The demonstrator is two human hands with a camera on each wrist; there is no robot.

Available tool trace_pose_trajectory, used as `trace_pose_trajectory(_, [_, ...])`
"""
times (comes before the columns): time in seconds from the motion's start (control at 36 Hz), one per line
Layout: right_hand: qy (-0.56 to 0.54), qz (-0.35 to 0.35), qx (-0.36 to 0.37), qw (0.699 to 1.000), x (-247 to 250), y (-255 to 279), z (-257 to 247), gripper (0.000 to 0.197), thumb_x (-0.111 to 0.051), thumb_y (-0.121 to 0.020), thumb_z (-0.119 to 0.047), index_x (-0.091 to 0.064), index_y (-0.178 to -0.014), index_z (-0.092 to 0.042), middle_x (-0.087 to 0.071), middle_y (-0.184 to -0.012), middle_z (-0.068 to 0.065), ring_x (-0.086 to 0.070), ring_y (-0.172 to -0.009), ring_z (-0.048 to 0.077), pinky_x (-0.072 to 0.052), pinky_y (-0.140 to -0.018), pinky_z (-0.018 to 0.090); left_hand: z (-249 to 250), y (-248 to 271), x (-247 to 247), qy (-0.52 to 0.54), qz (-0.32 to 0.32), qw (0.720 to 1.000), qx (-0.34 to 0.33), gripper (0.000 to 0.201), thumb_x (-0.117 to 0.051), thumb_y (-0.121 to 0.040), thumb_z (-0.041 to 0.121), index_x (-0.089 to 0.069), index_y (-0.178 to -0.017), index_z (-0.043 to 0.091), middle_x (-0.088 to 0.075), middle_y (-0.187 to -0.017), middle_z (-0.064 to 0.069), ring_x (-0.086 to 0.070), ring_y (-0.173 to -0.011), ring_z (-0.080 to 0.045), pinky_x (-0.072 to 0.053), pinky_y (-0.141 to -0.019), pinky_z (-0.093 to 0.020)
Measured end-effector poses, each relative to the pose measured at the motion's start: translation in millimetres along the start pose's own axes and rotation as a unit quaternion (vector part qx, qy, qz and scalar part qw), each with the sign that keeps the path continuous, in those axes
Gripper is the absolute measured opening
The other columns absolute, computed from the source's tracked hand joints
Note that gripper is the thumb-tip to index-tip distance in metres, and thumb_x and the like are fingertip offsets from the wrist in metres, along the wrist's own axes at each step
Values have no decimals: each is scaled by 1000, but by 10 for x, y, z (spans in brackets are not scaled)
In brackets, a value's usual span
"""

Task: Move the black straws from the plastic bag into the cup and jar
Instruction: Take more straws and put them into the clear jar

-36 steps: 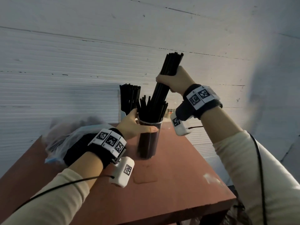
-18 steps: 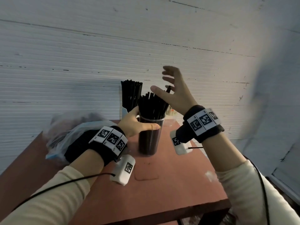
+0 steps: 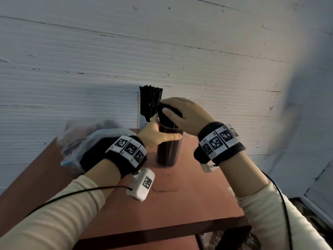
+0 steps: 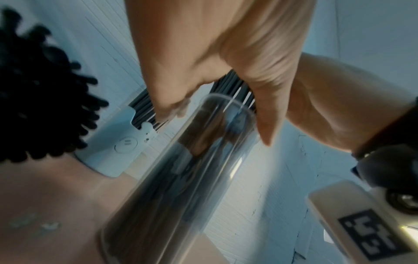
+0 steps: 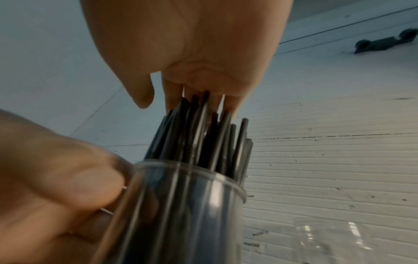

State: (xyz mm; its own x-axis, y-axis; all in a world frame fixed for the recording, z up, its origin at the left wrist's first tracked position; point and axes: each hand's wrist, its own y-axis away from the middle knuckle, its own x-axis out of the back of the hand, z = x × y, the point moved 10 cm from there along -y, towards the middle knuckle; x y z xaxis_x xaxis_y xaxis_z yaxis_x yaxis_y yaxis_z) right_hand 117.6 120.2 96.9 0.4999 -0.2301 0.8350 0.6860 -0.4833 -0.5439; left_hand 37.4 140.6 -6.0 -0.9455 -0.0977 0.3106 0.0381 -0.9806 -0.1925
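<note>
While left hand (image 3: 155, 136) grips jar (image 3: 168, 150), flat right hand (image 3: 183, 114) presses straws (image 5: 203, 135)

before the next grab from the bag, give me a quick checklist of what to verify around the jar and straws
1. Jar steadied: ok, the left hand grips its side, and it stands upright on the table.
2. Straws in the jar seated: cannot tell, the right hand rests flat on their tips and they stand uneven in the right wrist view.
3. Right hand free: ok, its fingers are straight and hold nothing.
4. Room left in the jar: not ok, it looks packed to the rim.
5. Cup behind the jar: ok, upright, with straws in it.
6. Plastic bag within reach: ok, it lies at the left; what it holds cannot be told.
</note>
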Motion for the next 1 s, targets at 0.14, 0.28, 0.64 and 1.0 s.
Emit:
trace_pose_trajectory(0.14, [-39,65,6,997,172,23,-131,45,-46,-100,-36,-46,-141,-16,-49,-142,0,-43,-133,15,-34,-110,31,-33,189,240,-59,34,997,38,107,-83,-74,24,-14,-155,19,-37,-150,0,-35,-140,-14,-29,-112,-27])
trace_pose_trajectory(0.28, [-96,142,36,985,276,12,-412,39,-52,-95,-29,-54,-130,-11,-56,-130,1,-52,-120,17,-40,-103,29,254,502,749,-108,106,987,-52,39,-67,-84,6,-59,-115,27,-62,-108,12,-61,-103,-7,-47,-92,-19])
trace_pose_trajectory(0.64, [-135,-158,-46,977,-1076,-107,-1131,28,-52,-96,-29,-67,-106,-8,-68,-102,8,-60,-94,21,-44,-81,28,-139,1079,1796,-263,94,960,34,30,-79,-63,42,-65,-89,38,-65,-107,0,-63,-93,-18,-50,-84,-33])
trace_pose_trajectory(1.0, [-3,-325,-30,945,-1770,-186,-1481,42,-44,-100,-28,-48,-138,-10,-51,-139,9,-47,-127,26,-37,-101,26,-379,947,1890,-316,108,942,23,48,-58,-81,1,-63,-86,49,-69,-113,1,-65,-101,-15,-53,-94,-38])
